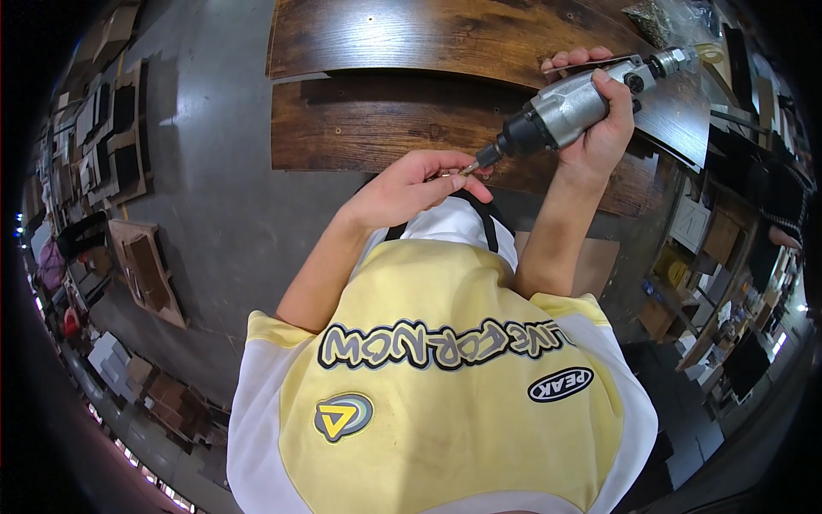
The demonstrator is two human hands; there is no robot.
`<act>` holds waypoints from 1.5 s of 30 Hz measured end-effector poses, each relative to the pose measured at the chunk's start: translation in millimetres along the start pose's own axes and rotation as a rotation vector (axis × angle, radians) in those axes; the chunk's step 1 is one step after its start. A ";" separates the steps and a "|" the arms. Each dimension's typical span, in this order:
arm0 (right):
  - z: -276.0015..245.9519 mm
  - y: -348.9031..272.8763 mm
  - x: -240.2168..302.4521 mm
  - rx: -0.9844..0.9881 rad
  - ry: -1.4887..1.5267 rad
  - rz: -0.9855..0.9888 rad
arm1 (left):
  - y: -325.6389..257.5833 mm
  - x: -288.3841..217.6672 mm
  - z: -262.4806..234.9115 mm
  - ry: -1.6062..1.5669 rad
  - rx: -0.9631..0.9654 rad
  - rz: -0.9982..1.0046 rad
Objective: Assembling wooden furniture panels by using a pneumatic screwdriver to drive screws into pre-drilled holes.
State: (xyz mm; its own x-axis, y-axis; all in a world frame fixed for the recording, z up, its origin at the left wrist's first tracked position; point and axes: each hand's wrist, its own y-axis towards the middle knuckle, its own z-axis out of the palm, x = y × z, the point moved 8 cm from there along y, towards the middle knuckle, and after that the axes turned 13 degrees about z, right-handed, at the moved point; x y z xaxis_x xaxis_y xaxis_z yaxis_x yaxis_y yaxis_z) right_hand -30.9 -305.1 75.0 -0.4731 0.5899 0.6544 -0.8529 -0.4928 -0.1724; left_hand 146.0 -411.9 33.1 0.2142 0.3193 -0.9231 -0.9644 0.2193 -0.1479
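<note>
My right hand (603, 128) is wrapped round the silver and black body of an air screwdriver (561, 111). The tool is tilted, its bit pointing down and left. At the tip, my left hand (402, 188) pinches a small brass-coloured piece (467, 171) between thumb and fingers; it is too small to tell exactly what it is. Both hands are above the near edge of a dark brown wood-grain board (385, 124) with small holes in it. A second such board (462, 38) lies beyond, overlapping it.
A clear plastic bag of small brass-coloured pieces (664, 21) lies at the far right, close to the tool's hose end. Stacked panels (111, 128) stand off to the left on the grey floor (223, 180). Shelving with cartons (723, 240) lines the right side.
</note>
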 end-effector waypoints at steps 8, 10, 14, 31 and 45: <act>11.5 2.5 -4.6 0.011 0.096 0.003 | -12.1 -1.5 -15.4 -0.073 -0.025 -0.051; 14.0 3.9 -6.9 -0.014 0.081 -0.015 | -11.8 -9.9 -26.9 0.121 -0.155 0.097; 26.6 6.9 -16.3 -0.102 -0.010 -0.081 | -13.7 -21.3 -55.0 0.460 -0.139 -0.001; 133.4 136.4 -86.6 0.044 -0.596 -0.773 | 95.4 -65.0 -233.5 1.344 -0.493 0.655; 144.1 199.4 -133.0 0.163 0.377 -0.394 | -58.8 53.0 -217.0 -1.047 -0.641 -0.159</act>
State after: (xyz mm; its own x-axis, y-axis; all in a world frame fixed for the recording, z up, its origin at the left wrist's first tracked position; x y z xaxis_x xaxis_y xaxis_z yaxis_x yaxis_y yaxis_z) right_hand -106.2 -573.9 59.6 -0.1979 0.9221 0.3326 -0.9500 -0.2640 0.1667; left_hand 180.4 -608.0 -84.1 0.0725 0.9782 -0.1948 -0.7552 -0.0737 -0.6513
